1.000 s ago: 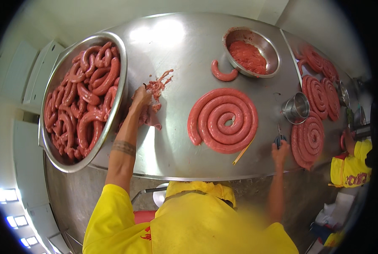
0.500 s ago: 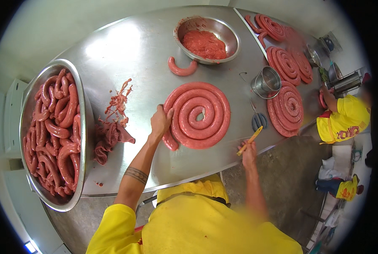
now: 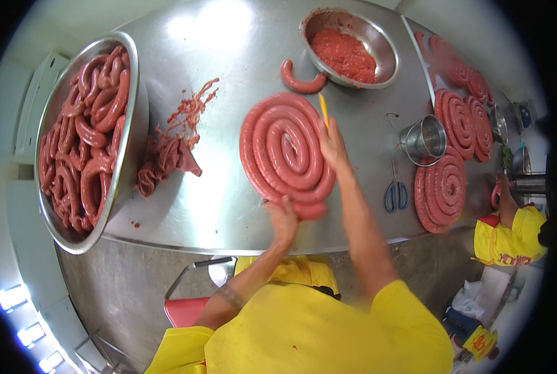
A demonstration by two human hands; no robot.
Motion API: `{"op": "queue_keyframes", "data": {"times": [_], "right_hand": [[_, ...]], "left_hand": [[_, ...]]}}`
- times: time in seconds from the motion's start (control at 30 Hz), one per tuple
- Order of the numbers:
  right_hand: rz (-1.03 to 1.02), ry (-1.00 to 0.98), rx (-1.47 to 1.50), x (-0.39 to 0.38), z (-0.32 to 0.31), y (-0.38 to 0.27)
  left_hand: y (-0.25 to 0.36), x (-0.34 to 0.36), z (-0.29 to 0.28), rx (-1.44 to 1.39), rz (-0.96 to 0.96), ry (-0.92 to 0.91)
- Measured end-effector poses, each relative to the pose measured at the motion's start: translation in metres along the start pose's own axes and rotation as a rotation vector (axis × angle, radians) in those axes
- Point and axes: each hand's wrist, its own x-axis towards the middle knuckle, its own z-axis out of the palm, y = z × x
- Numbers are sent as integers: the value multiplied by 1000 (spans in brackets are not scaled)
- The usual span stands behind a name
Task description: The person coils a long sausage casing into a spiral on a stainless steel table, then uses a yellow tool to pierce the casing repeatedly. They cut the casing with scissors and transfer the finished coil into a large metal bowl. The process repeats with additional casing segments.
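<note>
A coiled pink sausage (image 3: 272, 131) lies in the middle of the steel table (image 3: 216, 218). My left hand (image 3: 281, 212) is at its lower edge, fingers closed on the loose outer end. My right hand (image 3: 329, 140), gripping a thin yellow tool (image 3: 324, 107), touches the coil's upper right side. To the left lie a maroon cloth (image 3: 172, 162) and stringy meat scraps (image 3: 191, 109). A short curved sausage (image 3: 301, 84) rests above the coil, beside a bowl of red minced meat (image 3: 344, 50). Blue-handled scissors (image 3: 395, 196) lie at the right.
A large steel tub (image 3: 135, 56) heaped with sausages stands at the left. More coils (image 3: 446, 193) and a small steel bucket (image 3: 422, 140) are on the right. A co-worker in yellow (image 3: 509, 243) works at the far right. A red seat (image 3: 182, 311) is below.
My right hand has lifted the yellow tool from the table's front and moved up to the coil. My left hand has moved down to the coil's bottom, where the outer end is shifting.
</note>
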Motion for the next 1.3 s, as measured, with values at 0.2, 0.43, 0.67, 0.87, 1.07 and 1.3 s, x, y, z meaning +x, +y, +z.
{"op": "queue_keyframes", "data": {"times": [0.2, 0.43, 0.67, 0.87, 1.07, 1.3], "right_hand": [[-310, -160, 367, 59, -22, -47], [-22, -82, 450, -79, -210, -10], [234, 42, 229, -204, -289, 1], [324, -508, -255, -256, -163, -14], [-305, -837, 266, -201, 54, -97], [452, -702, 1006, -7, 84, -134]], "left_hand": [[10, 19, -19, -340, -370, -701], [21, 157, -87, -247, -107, -110], [19, 123, -58, -1136, -619, -565], [-2, 62, -96, -297, -30, -581], [1, 55, -119, -848, -190, -684], [-10, 70, -145, -637, -127, -799]]}}
